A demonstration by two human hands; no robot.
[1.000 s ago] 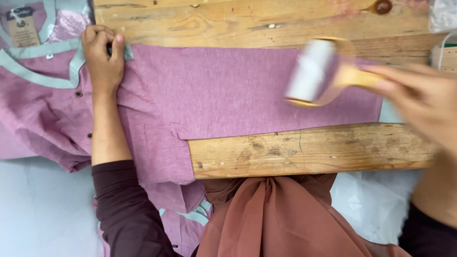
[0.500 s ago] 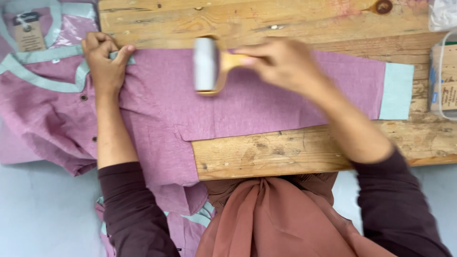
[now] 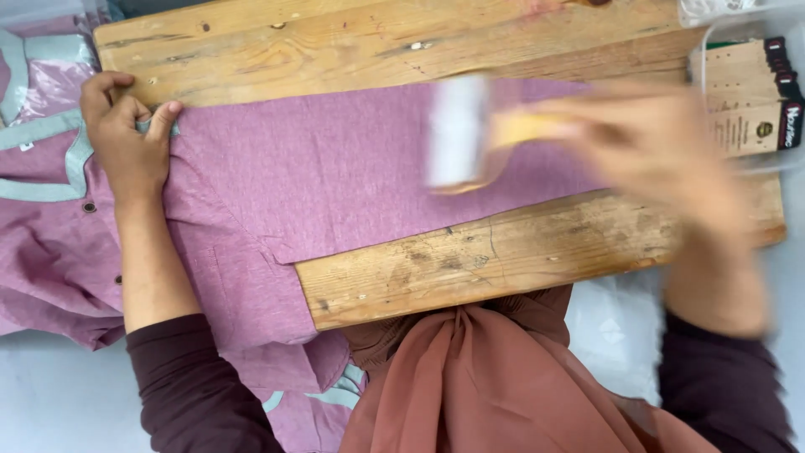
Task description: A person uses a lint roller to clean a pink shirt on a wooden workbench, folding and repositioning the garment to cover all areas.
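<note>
Left hand (image 3: 126, 147) pinches the mauve garment (image 3: 335, 176) flat; blurred right hand (image 3: 654, 143) grips a lint roller (image 3: 457, 130)

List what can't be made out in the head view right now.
- Right hand and lint roller: motion blur, so grip and roller contact unclear.
- Sleeve end of the pink garment: hidden behind that hand.
- Clear box of card tags: cut off by the right edge.
- Wooden board: lower edge covered by the brown scarf.
</note>
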